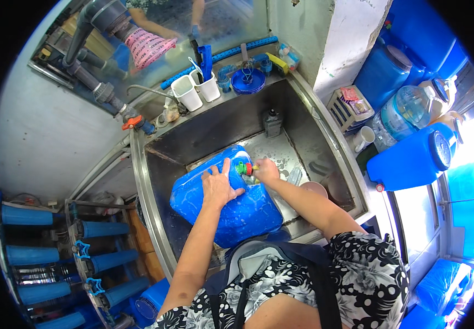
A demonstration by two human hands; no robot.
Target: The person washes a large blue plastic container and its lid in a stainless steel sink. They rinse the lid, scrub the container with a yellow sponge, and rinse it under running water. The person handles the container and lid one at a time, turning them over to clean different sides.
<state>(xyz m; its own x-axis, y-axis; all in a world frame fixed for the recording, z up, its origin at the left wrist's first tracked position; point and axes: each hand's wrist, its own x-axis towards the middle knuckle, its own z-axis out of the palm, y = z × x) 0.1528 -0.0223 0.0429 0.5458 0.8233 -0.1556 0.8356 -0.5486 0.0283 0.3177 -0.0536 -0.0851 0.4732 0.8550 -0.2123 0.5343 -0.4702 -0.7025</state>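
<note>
A large blue plastic jerrycan lies in the stainless-steel sink, soapy and wet. My left hand rests flat on it with the fingers spread. Fitted in its recess is a small spigot with a green body and a red collar. My right hand is closed just to the right of that collar. A slim tool with a yellow end sticks out of its fingers towards the spigot; the rest of it is hidden in the hand.
A grey bottle stands in the sink's far corner, and a pinkish bowl is partly behind my right forearm. White cups and a blue dish line the back ledge. Another blue jerrycan lies right of the sink.
</note>
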